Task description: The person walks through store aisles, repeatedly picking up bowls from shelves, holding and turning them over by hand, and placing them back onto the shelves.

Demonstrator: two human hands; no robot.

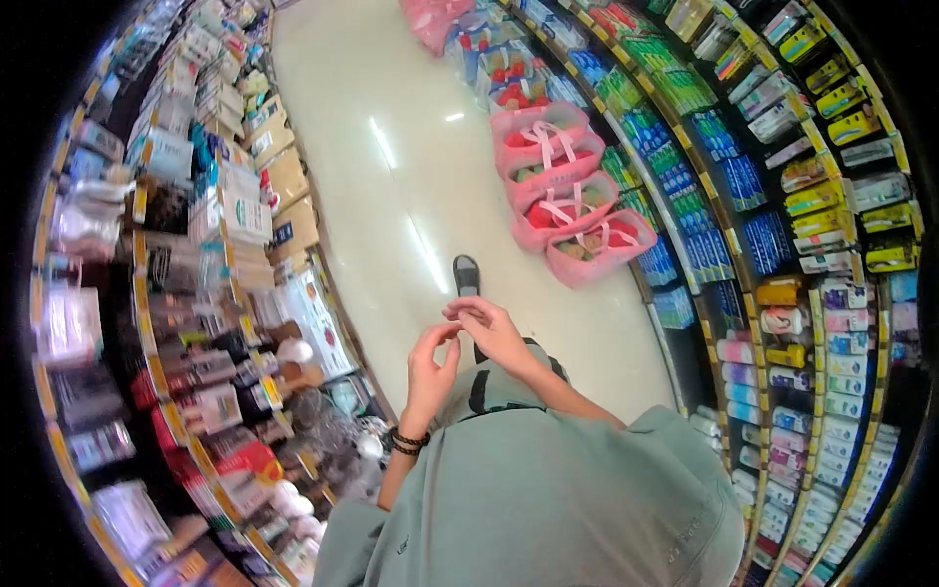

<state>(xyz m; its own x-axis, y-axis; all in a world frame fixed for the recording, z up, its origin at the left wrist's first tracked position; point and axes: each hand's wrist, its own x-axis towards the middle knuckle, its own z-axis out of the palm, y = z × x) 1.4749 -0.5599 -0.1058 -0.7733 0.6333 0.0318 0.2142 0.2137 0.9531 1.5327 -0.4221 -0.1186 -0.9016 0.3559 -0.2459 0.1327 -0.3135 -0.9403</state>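
My left hand (427, 370) and my right hand (496, 338) meet in front of my waist, above the aisle floor. Their fingertips touch or overlap, and no object shows in either one. The left fingers are loosely bent, with the thumb apart from them. On the right, the fingers stretch across toward the left fingertips. A dark beaded bracelet (409, 443) circles my left wrist. Below my hands is my grey-green shirt (558, 489), and one dark shoe (467, 274) shows just beyond them.
A pale, shiny floor (381, 215) runs ahead between two shelf rows. Pink bags (600, 248) with red and green contents stand along the right shelf's foot. Toothpaste-like boxes (675, 171) and bottles (841, 401) fill the right shelves. Packaged household goods (245, 215) crowd the left.
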